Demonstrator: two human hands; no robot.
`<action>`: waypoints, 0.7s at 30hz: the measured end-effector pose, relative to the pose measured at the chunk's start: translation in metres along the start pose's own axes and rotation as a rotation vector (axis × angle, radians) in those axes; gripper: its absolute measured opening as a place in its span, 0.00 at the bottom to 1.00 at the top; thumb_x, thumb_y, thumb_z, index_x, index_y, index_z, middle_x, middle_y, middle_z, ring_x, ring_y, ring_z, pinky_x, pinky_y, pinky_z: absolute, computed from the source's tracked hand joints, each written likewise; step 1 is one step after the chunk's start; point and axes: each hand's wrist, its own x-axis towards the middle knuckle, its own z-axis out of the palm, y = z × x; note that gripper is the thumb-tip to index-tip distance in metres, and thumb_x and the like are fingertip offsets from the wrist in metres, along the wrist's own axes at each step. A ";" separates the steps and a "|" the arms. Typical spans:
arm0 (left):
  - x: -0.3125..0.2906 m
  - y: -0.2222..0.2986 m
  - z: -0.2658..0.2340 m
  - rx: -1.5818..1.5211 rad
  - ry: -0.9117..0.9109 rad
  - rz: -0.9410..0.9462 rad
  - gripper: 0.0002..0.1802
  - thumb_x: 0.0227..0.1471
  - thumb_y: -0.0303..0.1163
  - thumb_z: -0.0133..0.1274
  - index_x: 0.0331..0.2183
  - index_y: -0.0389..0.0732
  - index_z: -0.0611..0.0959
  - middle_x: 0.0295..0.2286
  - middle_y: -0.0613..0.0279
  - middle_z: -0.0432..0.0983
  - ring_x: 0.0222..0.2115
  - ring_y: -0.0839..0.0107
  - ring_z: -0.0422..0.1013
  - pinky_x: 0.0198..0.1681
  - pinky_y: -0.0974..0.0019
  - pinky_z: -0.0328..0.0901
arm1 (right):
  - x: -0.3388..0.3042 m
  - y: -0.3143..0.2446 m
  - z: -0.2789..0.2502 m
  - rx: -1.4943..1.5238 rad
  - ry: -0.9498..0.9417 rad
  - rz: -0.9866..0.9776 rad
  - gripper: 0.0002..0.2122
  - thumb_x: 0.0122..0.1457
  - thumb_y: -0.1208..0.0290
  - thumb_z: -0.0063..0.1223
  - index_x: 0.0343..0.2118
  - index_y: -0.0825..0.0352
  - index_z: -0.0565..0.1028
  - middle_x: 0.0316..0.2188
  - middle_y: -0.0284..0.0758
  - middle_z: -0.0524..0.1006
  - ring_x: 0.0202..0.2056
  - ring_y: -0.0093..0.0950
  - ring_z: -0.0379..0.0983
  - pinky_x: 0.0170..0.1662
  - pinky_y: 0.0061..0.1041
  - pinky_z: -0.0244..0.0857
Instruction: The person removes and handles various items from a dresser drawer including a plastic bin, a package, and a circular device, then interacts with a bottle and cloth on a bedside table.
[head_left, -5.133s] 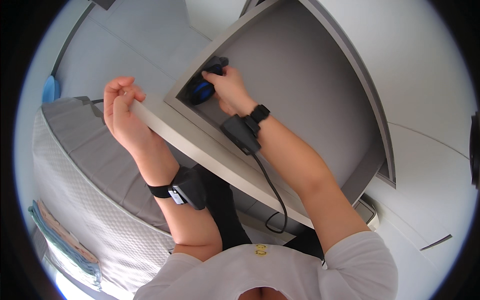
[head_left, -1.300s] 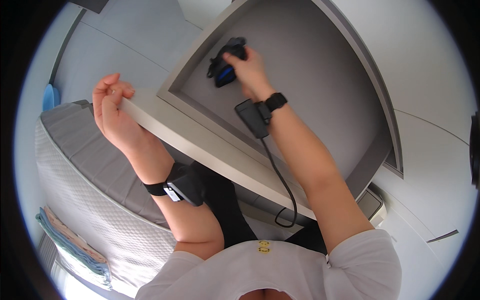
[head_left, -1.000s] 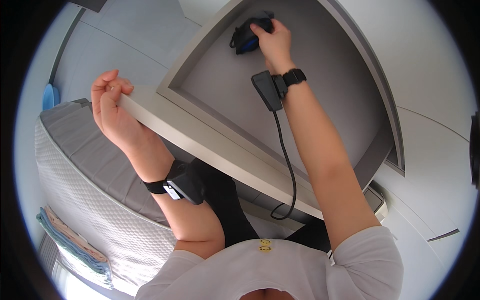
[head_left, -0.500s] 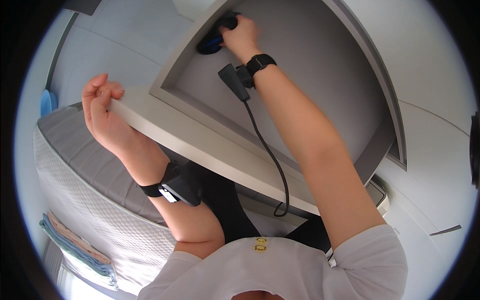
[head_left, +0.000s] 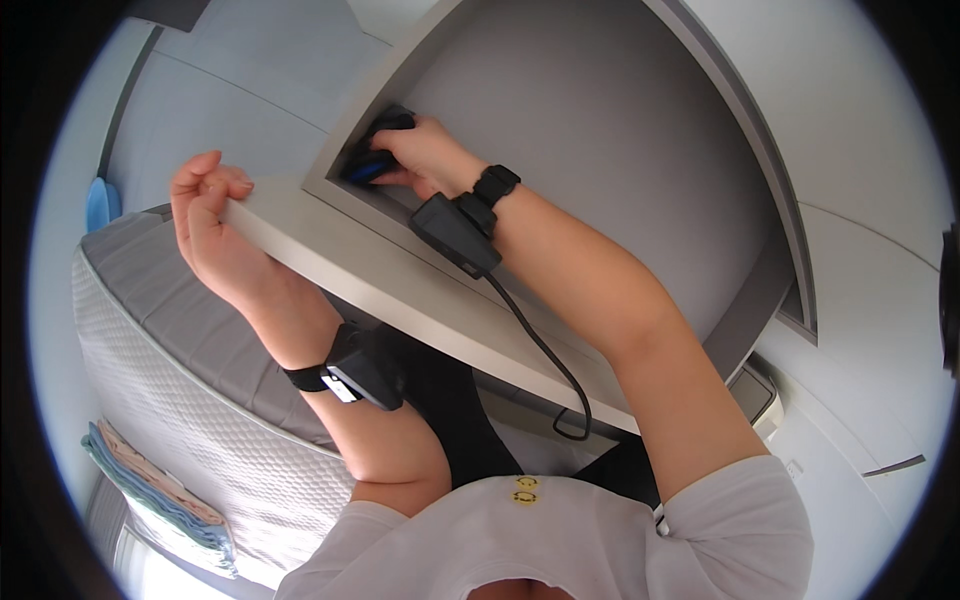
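Note:
An open drawer [head_left: 600, 120] with a grey inside fills the upper middle of the view. My right hand [head_left: 428, 158] reaches into it and is closed round a black object with a blue patch [head_left: 372, 160], at the near left corner by the side wall. The fingers and the shade cover part of that object, so its kind does not show. Outside the drawer, my left hand [head_left: 215, 235] has its fingers curled at the left end of the pale drawer front [head_left: 400, 270]. Each wrist wears a strap with a black box; a cable hangs from the right one.
A bed with a grey quilted mattress [head_left: 200, 360] stands at the left, with folded cloths [head_left: 165, 495] at its lower side. Behind it is a blue rounded thing [head_left: 101, 205]. White cabinet fronts [head_left: 870, 260] rise at the right, near a pale bin-like container [head_left: 755, 395].
My right hand has brought the black object along the drawer's left wall, nearer to me and into the front corner. My left hand stays at the drawer front.

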 end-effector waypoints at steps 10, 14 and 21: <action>0.000 0.000 0.001 -0.079 -0.024 -0.027 0.12 0.45 0.20 0.38 0.33 0.32 0.75 0.20 0.64 0.65 0.23 0.77 0.60 0.28 0.75 0.55 | -0.039 -0.100 -0.034 0.261 0.085 -0.668 0.09 0.55 0.79 0.49 0.39 0.71 0.67 0.34 0.40 0.74 0.33 0.32 0.76 0.33 0.30 0.76; 0.003 0.001 -0.007 -0.074 -0.017 -0.020 0.12 0.45 0.20 0.38 0.33 0.32 0.75 0.19 0.64 0.65 0.23 0.78 0.60 0.27 0.76 0.55 | -0.031 -0.085 -0.076 -0.442 0.262 -0.580 0.13 0.52 0.76 0.54 0.41 0.69 0.69 0.35 0.40 0.76 0.34 0.34 0.76 0.33 0.30 0.72; 0.002 0.002 -0.002 -0.090 -0.021 -0.036 0.12 0.44 0.20 0.38 0.32 0.32 0.75 0.19 0.64 0.65 0.23 0.78 0.60 0.27 0.76 0.55 | -0.043 -0.029 -0.105 -1.669 0.298 -0.593 0.24 0.45 0.79 0.55 0.49 0.59 0.71 0.37 0.45 0.75 0.35 0.44 0.74 0.39 0.38 0.69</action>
